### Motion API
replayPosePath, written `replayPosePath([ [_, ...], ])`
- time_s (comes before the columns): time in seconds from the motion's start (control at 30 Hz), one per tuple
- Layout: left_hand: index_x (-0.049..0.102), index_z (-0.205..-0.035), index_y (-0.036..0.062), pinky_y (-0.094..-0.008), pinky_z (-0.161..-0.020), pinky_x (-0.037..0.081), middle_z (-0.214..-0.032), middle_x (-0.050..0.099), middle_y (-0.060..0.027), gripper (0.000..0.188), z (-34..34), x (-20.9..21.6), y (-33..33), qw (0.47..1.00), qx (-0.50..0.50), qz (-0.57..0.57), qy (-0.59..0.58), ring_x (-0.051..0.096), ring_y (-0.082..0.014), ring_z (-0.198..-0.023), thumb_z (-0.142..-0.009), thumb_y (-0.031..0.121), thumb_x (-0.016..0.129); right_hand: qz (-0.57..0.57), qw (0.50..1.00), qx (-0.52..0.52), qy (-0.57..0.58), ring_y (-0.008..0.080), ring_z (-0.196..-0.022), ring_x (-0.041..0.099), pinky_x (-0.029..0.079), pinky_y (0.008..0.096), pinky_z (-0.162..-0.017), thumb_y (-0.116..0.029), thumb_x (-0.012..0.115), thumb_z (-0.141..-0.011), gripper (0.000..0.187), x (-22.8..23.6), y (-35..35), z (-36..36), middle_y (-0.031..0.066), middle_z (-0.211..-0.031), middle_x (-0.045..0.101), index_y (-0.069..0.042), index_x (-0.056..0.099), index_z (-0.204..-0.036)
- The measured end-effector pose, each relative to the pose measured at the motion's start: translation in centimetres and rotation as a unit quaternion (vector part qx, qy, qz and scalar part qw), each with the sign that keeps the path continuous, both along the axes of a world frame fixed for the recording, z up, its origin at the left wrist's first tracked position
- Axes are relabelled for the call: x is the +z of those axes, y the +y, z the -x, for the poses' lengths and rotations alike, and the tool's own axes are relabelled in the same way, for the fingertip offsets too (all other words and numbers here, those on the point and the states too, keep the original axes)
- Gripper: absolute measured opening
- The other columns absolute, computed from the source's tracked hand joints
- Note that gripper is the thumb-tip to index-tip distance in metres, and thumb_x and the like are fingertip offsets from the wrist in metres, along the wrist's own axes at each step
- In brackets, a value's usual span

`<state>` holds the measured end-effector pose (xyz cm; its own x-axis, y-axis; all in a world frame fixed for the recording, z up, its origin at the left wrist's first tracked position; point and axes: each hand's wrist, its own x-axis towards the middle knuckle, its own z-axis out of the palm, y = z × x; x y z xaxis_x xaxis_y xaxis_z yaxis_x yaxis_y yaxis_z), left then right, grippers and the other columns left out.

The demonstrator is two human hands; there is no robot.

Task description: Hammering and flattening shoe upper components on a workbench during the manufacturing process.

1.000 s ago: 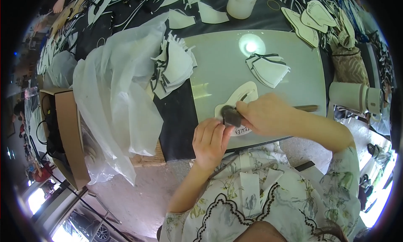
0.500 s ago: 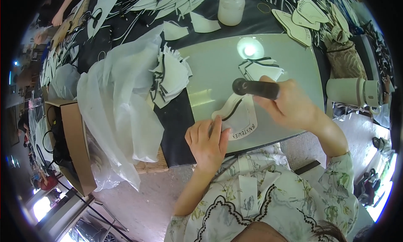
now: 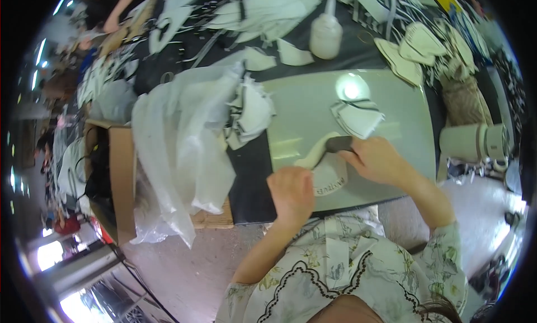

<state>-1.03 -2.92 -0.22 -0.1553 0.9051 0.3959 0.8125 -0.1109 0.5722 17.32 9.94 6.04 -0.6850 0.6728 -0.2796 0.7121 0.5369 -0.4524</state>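
Note:
My right hand (image 3: 379, 159) is closed round a dark hammer (image 3: 339, 144), whose head is down at the upper right part of a curved white piece (image 3: 331, 176). That piece lies flat on a pale, glossy board (image 3: 391, 113) and has a black strip along its inner curve and printing on its lower edge. At its left end my left hand (image 3: 292, 194) is closed, fingers curled and pressed on the edge; motion blurs the fingertips. Just beyond the hammer sits a small stack of white pieces with black strips (image 3: 359, 118).
Left of the board are a heap of black-edged white pieces (image 3: 254, 113), a clear plastic bag (image 3: 184, 132) and a cardboard box (image 3: 122, 183). A white bottle (image 3: 326, 36) stands behind. On the right are a pale flask (image 3: 472, 142) and cream templates (image 3: 422, 43).
The hammer has come down from above onto the curved white piece. My left hand stays at the piece's left end. The whole view has shifted slightly.

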Motion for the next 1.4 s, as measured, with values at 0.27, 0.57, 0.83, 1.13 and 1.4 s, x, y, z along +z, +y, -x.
replayPosePath([
  [0.27, 0.057, -0.095, 0.0024, -0.0259, -0.068, 0.047, -0.087, 0.06, -0.0093, 0.011, 0.2, 0.0, 0.5, 0.938, 0.036, -0.039, -0.344, 0.059, -0.0155, -0.076, -0.088, -0.004, 0.063, 0.352, 0.84, -0.277, 0.306, 0.0093, -0.041, 0.051, 0.033, 0.0222, -0.036, -0.035, 0.042, -0.105, 0.039, -2.3, -1.0, -1.7, 0.0065, -0.061, 0.058, -0.003, 0.05, -0.085],
  [0.57, 0.059, -0.111, -0.001, -0.0461, -0.089, 0.045, -0.113, 0.056, -0.0192, 0.032, 8.5, -1.0, 8.3, 0.981, 0.143, -0.131, 0.031, 0.055, -0.0361, -0.102, -0.083, 0.007, 0.07, 0.377, 0.769, -0.348, 0.381, 0.0144, -0.058, 0.067, 0.039, 0.0218, -0.037, -0.036, 0.041, -0.105, 0.038, -3.7, -1.1, -3.3, 0.0146, -0.082, 0.069, -0.001, 0.05, -0.092],
  [0.83, 0.061, -0.12, 0.0046, -0.0471, -0.101, 0.043, -0.128, 0.057, -0.0147, 0.044, 1.9, 1.4, 4.2, 0.984, -0.179, -0.011, 0.004, 0.052, -0.0349, -0.121, -0.082, 0.02, 0.074, 0.382, 0.744, -0.388, 0.387, 0.0171, -0.082, 0.073, 0.039, 0.0212, -0.038, -0.037, 0.039, -0.105, 0.041, -2.7, -0.5, -3.6, 0.0159, -0.098, 0.07, 0.003, 0.051, -0.11],
  [1.13, 0.061, -0.119, 0.0083, -0.0427, -0.09, 0.051, -0.119, 0.063, -0.0106, 0.036, 1.1, 1.0, 4.6, 0.981, -0.179, 0.04, 0.062, 0.061, -0.0326, -0.108, -0.086, 0.021, 0.07, 0.358, 0.745, -0.384, 0.411, 0.0171, -0.082, 0.072, 0.04, 0.0217, -0.038, -0.035, 0.038, -0.106, 0.037, -2.9, -0.3, -3.2, 0.0169, -0.097, 0.07, 0.0, 0.051, -0.103],
  [1.4, 0.063, -0.091, 0.0046, -0.0405, -0.072, 0.047, -0.085, 0.063, -0.0089, 0.019, 10.8, 0.6, 11.4, 0.993, 0.111, -0.016, 0.045, 0.06, -0.0288, -0.081, -0.08, 0.014, 0.075, 0.34, 0.749, -0.403, 0.402, 0.0164, -0.076, 0.072, 0.039, 0.0215, -0.036, -0.033, 0.039, -0.106, 0.034, -3.6, -0.5, -3.4, 0.0164, -0.094, 0.07, -0.003, 0.049, -0.093],
])
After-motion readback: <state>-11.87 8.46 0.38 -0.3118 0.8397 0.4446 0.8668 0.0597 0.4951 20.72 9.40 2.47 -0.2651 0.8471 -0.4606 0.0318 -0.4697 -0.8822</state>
